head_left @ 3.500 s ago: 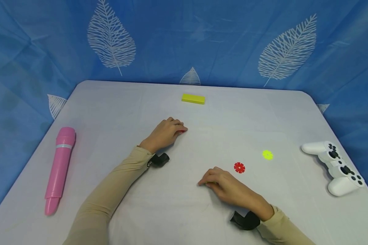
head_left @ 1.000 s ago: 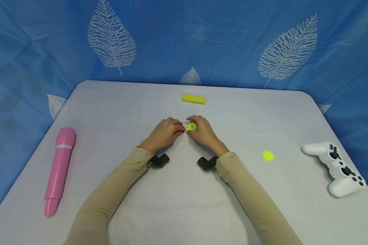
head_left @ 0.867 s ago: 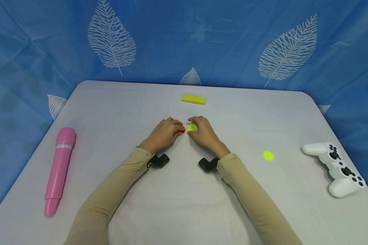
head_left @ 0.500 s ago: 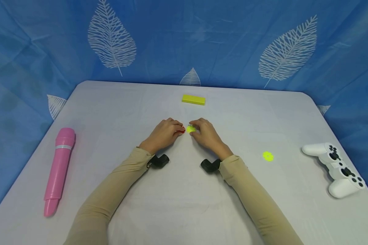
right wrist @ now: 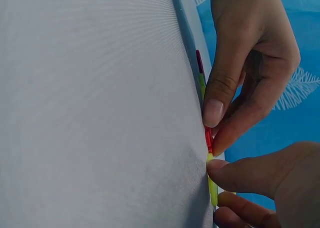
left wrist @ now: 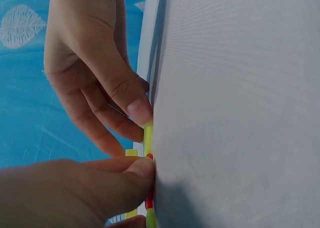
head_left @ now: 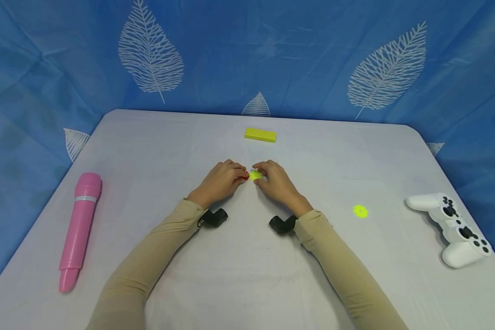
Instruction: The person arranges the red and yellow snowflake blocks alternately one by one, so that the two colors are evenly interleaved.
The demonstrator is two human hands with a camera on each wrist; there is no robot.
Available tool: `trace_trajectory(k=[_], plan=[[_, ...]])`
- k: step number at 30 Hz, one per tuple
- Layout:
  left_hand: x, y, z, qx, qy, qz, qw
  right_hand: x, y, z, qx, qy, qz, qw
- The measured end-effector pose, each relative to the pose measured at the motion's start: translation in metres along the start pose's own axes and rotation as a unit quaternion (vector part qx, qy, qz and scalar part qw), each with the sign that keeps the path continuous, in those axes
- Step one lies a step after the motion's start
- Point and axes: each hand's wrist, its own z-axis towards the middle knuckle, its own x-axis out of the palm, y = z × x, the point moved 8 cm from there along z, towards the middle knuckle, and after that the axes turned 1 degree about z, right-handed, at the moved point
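"Head view: where are the discs?"

"Near the middle of the white bench (head_left: 214,284), a thin, scalloped yellow plastic disc (head_left: 255,175) is pinched by the right hand (head_left: 277,183), just beside a flat red plastic disc (head_left: 247,176) held by the left hand (head_left: 222,179)."

"And each grip?"

"On the left, thumb and fingertips are almost closed, with the red disc pinched between. On the right, thumb and finger are parted across the yellow disc."

"Are the 2 joined?"

"Edges are seen meeting in the right wrist view; whether they are slotted together cannot be told. Beyond the left hand, a further red piece (right wrist: 199,60) and a further yellow piece (right wrist: 202,84) are lined up."

"Handling?"

"Light, stiff and rather slippery, it is judged; thin petals could be bent sideways. Hold is best taken on opposite rims, with the meeting edge left free."
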Motion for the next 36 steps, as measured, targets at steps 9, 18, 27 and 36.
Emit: trace_trajectory(k=[9,18,27,36], plan=[[0.001,-0.002,0.000,0.000,0.010,-0.005,0.9999,-0.002,-0.004,-0.008,0.011,0.014,0.004,0.9998],[0.004,-0.005,0.005,-0.014,0.022,-0.005,0.9996,-0.010,-0.007,-0.033,0.001,0.073,-0.004,0.9973],[0.006,-0.019,0.014,0.004,0.028,-0.021,0.9994,-0.029,-0.014,-0.082,-0.016,0.140,-0.025,0.9897],[0.011,-0.032,0.022,0.033,0.038,-0.009,0.9987,-0.048,-0.034,-0.124,-0.010,0.124,-0.029,0.9918]])
